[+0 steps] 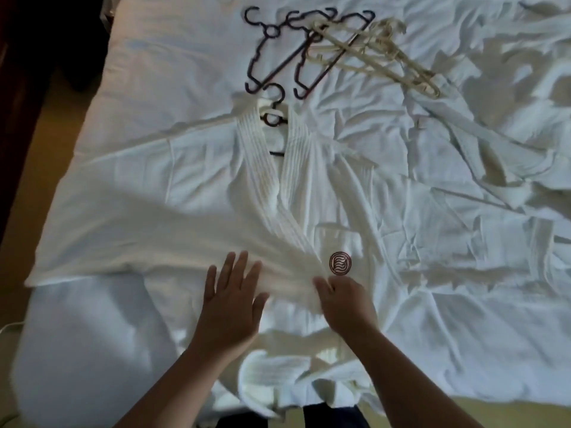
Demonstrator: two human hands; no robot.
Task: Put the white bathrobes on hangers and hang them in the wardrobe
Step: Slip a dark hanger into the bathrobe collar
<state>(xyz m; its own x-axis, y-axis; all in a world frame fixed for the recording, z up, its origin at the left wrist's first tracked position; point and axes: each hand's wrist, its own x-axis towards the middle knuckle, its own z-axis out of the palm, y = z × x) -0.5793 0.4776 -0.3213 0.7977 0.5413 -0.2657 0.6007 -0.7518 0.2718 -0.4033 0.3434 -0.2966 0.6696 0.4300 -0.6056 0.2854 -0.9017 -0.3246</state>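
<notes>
Hands nearest, low in the view, both on the white bathrobe (216, 196). Left hand (231, 301): open and flat, fingers spread, pressing down on the cloth, gripping nothing. Right hand (343, 299): fingers curled, pinching the robe's front edge just under the round red logo (340, 263). Robe itself: flat on the bed (154, 57), front side up. Runs straight away from the hands, bottom end near, collar far, one sleeve stretched out to the left. Already has a dark hanger (273, 104) inside, with only the hook poking out past the collar. Likely needs a lift by that hook next: a long reach over the whole robe, with neither hand clearly closer. Farther on, spare hangers (315, 35) in a loose pile, dark ones and cream ones, crossed over each other. Off to the right, more rumpled white cloth (494, 143) with belts, maybe another robe; hard to tell. Far left, tan floor (40, 168) and something dark. No wardrobe in sight.
</notes>
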